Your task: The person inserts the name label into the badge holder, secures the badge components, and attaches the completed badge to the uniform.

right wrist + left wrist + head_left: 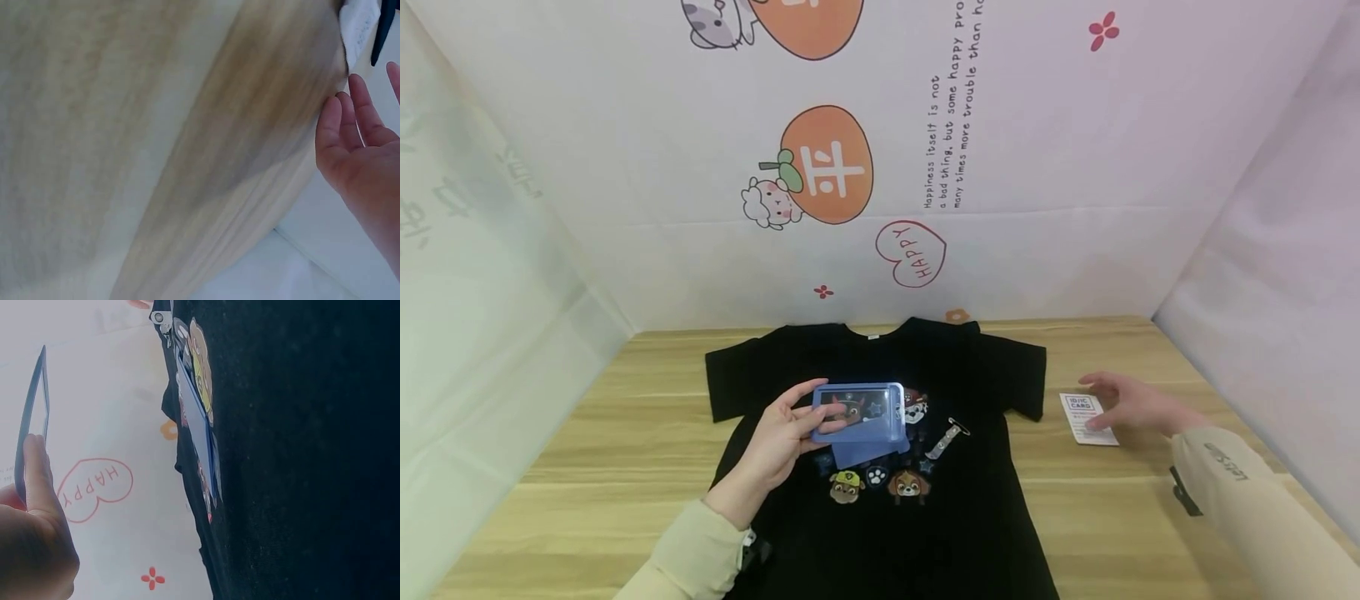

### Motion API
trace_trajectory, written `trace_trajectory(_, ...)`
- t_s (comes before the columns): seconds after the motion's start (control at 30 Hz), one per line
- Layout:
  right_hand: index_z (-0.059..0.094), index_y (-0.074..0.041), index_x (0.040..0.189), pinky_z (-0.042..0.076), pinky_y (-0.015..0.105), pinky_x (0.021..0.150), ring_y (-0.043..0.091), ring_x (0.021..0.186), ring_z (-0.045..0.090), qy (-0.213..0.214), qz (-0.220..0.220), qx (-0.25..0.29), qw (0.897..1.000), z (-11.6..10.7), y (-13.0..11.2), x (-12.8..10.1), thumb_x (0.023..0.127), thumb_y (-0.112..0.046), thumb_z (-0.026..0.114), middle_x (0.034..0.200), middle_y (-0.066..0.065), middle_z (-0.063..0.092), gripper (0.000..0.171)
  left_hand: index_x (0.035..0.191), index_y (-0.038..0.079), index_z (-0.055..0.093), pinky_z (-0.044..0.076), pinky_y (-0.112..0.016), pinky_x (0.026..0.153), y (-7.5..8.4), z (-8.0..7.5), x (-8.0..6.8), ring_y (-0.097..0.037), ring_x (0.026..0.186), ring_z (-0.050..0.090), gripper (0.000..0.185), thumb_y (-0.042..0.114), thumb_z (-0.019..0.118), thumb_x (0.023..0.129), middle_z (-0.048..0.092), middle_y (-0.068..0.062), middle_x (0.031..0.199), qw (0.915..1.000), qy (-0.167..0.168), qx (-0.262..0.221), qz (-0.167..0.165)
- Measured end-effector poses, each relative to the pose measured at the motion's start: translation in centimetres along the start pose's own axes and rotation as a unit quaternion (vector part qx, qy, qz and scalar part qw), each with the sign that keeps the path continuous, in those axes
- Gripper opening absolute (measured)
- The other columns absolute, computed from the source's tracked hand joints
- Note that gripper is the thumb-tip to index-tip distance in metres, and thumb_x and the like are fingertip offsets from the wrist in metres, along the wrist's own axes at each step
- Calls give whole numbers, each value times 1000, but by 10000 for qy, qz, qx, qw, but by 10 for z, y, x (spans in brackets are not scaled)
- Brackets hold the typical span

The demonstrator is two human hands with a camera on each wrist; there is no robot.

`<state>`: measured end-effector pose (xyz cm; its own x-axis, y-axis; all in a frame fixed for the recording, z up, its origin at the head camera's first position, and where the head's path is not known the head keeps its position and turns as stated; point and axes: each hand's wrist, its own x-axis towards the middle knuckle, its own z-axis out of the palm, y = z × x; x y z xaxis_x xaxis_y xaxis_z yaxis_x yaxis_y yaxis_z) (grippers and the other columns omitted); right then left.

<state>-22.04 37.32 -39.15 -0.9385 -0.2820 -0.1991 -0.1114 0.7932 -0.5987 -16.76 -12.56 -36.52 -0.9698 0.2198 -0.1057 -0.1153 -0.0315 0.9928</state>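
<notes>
My left hand point(769, 446) grips a blue card-holder frame point(897, 412) with a clear window, raised above a black T-shirt point(880, 542). Its fingers show through the window. A second flat blue piece point(859, 455) lies on the shirt, partly covered by the frame in the head view; its thin edge point(199, 425) shows in the left wrist view. Off to the right, my right hand point(1131, 404) is over a white card printed "ID/IC CARD" point(1077, 410), thumb overlapping it. In the right wrist view the fingertips point(356, 81) are loosely bent close to the card point(359, 28).
A clear strap clip point(946, 439) with a metal pin lies on the shirt, right of the frame. Cartoon dog patches point(910, 486) decorate the shirt front. Wood-grain tabletop point(587, 467) surrounds it, and a printed white curtain point(1037, 150) hangs behind and at both sides.
</notes>
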Motion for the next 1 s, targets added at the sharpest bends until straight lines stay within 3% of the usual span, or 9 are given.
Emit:
trace_trajectory(0.43, 44, 12, 129, 34, 65, 95, 56, 119, 39, 94, -529, -532, 9971, 5, 5, 5, 69, -24, 83, 130, 38, 44, 80, 141, 10, 36, 54, -39, 85, 0, 5, -1, -16, 95, 69, 43, 9, 47, 99, 66, -16, 118, 10000, -30, 2, -40)
trace_trajectory(1.0, 48, 12, 125, 40, 62, 91, 51, 111, 47, 84, -417, -574, 9974, 8, 0, 4, 68, -21, 83, 122, 35, 51, 74, 143, 8, 33, 54, -37, 85, -5, 5, -2, -14, 95, 69, 48, 12, 51, 98, 67, -14, 116, 9997, -262, -27, -2)
